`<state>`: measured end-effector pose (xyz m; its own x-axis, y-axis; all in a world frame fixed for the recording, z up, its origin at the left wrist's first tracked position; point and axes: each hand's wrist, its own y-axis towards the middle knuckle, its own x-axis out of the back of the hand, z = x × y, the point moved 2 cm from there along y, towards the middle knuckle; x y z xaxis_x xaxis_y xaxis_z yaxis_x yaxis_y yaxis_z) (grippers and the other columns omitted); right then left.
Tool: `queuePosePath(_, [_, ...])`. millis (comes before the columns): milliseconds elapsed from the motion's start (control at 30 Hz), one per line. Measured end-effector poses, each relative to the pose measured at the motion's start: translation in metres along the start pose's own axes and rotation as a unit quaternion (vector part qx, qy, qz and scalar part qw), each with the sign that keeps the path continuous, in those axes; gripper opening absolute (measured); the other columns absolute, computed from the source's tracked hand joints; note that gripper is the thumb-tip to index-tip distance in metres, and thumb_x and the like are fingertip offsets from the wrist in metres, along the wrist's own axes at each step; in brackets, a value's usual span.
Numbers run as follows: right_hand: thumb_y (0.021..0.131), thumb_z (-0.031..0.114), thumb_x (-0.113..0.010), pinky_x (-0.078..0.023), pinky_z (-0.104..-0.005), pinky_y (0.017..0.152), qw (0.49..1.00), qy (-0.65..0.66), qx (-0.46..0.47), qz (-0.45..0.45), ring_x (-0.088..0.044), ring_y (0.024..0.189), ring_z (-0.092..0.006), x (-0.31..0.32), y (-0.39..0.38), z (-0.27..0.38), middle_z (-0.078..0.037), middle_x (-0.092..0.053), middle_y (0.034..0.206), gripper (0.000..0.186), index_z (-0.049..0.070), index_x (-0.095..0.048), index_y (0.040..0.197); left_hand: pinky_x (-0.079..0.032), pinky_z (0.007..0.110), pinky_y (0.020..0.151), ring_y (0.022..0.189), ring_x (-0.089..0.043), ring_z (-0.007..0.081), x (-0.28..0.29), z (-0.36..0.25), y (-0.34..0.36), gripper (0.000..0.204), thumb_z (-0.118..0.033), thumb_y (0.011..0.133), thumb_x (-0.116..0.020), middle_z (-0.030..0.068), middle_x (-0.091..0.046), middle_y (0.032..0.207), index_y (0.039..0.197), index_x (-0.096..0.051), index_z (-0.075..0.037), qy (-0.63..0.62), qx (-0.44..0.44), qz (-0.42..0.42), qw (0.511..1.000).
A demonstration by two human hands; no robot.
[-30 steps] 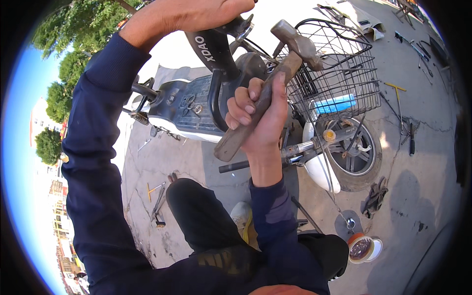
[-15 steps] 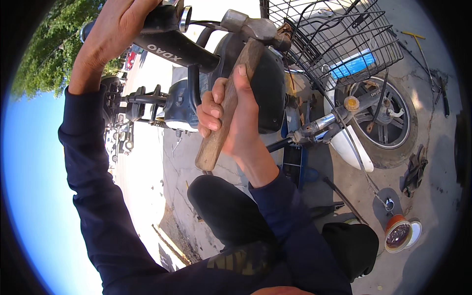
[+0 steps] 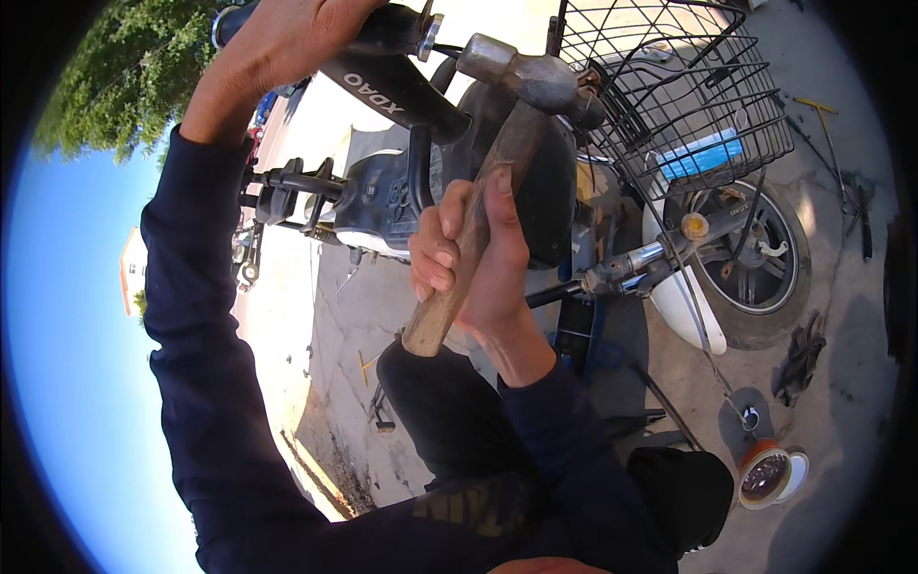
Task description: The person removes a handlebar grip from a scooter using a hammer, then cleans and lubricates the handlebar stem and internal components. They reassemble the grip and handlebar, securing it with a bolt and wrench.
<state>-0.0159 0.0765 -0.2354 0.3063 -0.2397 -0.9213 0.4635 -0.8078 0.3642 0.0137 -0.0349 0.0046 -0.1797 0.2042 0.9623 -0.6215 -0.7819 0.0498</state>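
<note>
My right hand (image 3: 490, 263) is closed round the wooden handle of a ball-peen hammer (image 3: 469, 253), thumb lying along the wood. The worn metal hammer head (image 3: 524, 80) is raised beside a metal ring (image 3: 429, 38) at the end of a thick black bike frame tube (image 3: 382, 88); a small gap seems to separate them. Over that tube, at the upper edge, my left hand (image 3: 287, 46) grips the frame. Its fingertips are partly cut off by the picture's edge. Behind the hammer is a dark rounded body panel (image 3: 550, 187).
On the right, a front wheel (image 3: 765, 258) with fork (image 3: 626, 268) and white mudguard (image 3: 690, 311) lies below a black wire basket (image 3: 669, 81) holding a blue item (image 3: 703, 153). A round lamp (image 3: 765, 474), a dark glove (image 3: 799, 359) and a yellow-handled tool (image 3: 819, 105) lie on the concrete.
The view has shifted, so most things sit farther right and lower. The hammer head is nearer the metal ring. Both hands keep their hold.
</note>
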Motion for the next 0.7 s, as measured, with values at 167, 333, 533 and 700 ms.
queuePosePath(167, [0.098,0.072,-0.051,-0.048,-0.0327,0.047,1.000,-0.026,0.001,-0.004,-0.054,0.048,-0.0132,-0.014,0.019,0.027,-0.002,-0.048,0.060,0.061,0.014,-0.047,0.078,-0.051,0.045,0.076,0.082,-0.064,0.0346,0.007,-0.015,0.005,0.028,-0.027,0.088,-0.047,0.0197,-0.061,0.084,0.096,-0.058,-0.002,0.057,0.040,0.017,0.997])
queuePosePath(333, [0.104,0.068,-0.043,-0.042,-0.0314,0.046,0.997,-0.054,-0.003,-0.059,-0.044,0.048,-0.0117,-0.004,-0.005,0.038,0.001,-0.039,0.061,0.059,0.014,-0.046,0.081,-0.053,0.048,0.071,0.079,-0.067,0.0386,0.008,-0.003,-0.007,0.018,-0.017,0.082,-0.058,0.0179,-0.067,0.082,0.095,-0.061,-0.005,0.062,-0.027,0.044,0.997])
queuePosePath(533, [0.103,0.066,-0.047,-0.045,-0.0314,0.050,0.985,-0.094,0.062,-0.132,-0.047,0.051,-0.0124,0.038,-0.058,0.065,0.000,-0.041,0.062,0.057,0.014,-0.044,0.080,-0.053,0.045,0.067,0.075,-0.069,0.0340,0.010,-0.005,0.003,0.025,-0.028,0.088,-0.074,0.0140,-0.070,0.081,0.103,-0.069,-0.009,0.083,-0.018,0.132,0.988])
queuePosePath(700, [0.102,0.066,-0.050,-0.044,-0.0318,0.051,0.978,-0.113,0.013,-0.174,-0.048,0.052,-0.0131,0.046,-0.084,0.049,0.000,-0.043,0.063,0.056,0.014,-0.045,0.081,-0.051,0.038,0.063,0.068,-0.068,0.0255,0.010,-0.002,-0.004,0.026,-0.030,0.084,-0.082,0.0104,-0.071,0.077,0.098,-0.075,-0.008,0.051,0.023,0.150,0.987])
